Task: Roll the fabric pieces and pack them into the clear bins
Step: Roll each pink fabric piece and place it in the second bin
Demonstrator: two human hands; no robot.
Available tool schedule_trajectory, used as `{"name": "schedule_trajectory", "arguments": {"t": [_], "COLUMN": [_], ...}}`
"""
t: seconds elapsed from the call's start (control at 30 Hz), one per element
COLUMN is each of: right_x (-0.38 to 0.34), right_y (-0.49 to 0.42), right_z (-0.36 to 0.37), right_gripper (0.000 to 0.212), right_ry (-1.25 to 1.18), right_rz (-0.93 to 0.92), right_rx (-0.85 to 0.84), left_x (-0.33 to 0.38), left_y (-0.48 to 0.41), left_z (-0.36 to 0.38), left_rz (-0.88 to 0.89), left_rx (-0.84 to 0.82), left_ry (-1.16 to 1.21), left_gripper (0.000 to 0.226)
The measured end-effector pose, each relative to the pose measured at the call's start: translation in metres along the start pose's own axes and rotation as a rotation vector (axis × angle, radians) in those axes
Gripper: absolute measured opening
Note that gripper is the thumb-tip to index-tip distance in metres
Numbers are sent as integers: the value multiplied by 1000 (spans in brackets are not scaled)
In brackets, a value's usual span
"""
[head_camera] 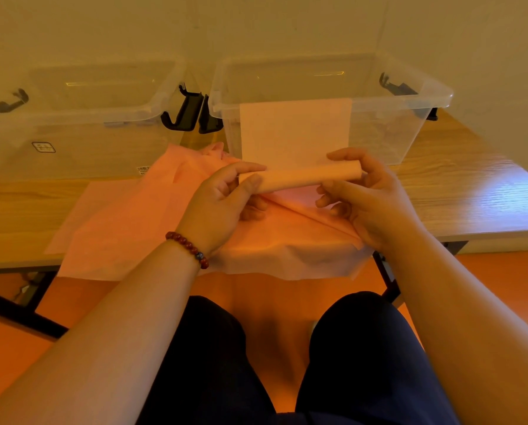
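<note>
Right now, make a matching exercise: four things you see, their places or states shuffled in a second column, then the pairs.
1 fabric roll
2 loose pink fabric
3 left bin
4 bead bracelet

A worn on the left forearm
B held by left hand and right hand
C spread on the table, overhanging its edge
D barcode sticker on its front

Pairs: 1-B, 2-C, 3-D, 4-A

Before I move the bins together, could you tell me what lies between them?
In the head view, two black latches hang between the left bin and the right bin, one on each bin's end.
</note>
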State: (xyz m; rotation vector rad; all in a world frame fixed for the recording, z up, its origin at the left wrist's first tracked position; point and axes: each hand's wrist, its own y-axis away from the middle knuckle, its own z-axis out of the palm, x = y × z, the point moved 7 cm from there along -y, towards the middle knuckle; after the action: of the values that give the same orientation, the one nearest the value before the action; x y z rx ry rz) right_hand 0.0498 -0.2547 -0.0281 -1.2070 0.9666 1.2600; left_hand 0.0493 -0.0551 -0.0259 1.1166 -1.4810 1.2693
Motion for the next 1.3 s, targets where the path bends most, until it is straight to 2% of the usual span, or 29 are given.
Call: {"name": "schedule_trajectory", "arguments": {"t": [0.13, 0.2, 0.33, 0.43, 0.5, 0.6, 0.73, 0.9, 0.97, 1.1, 1.2, 1.3], "right_x": [1, 2, 0, 0, 0, 0, 1, 1, 2, 3, 4, 3], "right_y": [0, -1, 0, 0, 0, 1, 0, -1, -1, 0, -1, -1], "right_z": [-3, -5, -2, -1, -2, -5, -4, -2, -4, -4, -4, -2], "right_gripper": [6, 3, 7, 26, 23, 8, 3, 22, 14, 5, 5, 25], "right_ry": [65, 77, 34, -6, 4, 36, 24, 12, 53, 58, 45, 23], "right_rz": [-29, -36, -31, -12, -22, -41, -28, -15, -30, -38, -28, -17], "right_rx": [49, 79, 59, 17, 25, 62, 51, 3, 24, 62, 64, 13], "left_x": [-1, 0, -1, -2, -1, 1, 2, -2, -2, -1, 0, 1], "left_y": [1, 1, 1, 1, 1, 2, 2, 0, 0, 1, 1, 1], "left_z": [1, 2, 1, 1, 0, 2, 3, 0, 1, 2, 1, 1], "left_rz": [-18, -19, -13, -19, -14, -7, 0, -19, -20, -5, 7, 11], "left_rx": [-37, -52, -29, -17, -9, -28, -49, -11, -22, -62, -58, -39], "left_ry": [51, 58, 12, 11, 18, 44, 40, 39, 52, 74, 37, 29], "left_gripper": [21, 23, 12, 13, 12, 14, 17, 8, 11, 34, 27, 19]}}
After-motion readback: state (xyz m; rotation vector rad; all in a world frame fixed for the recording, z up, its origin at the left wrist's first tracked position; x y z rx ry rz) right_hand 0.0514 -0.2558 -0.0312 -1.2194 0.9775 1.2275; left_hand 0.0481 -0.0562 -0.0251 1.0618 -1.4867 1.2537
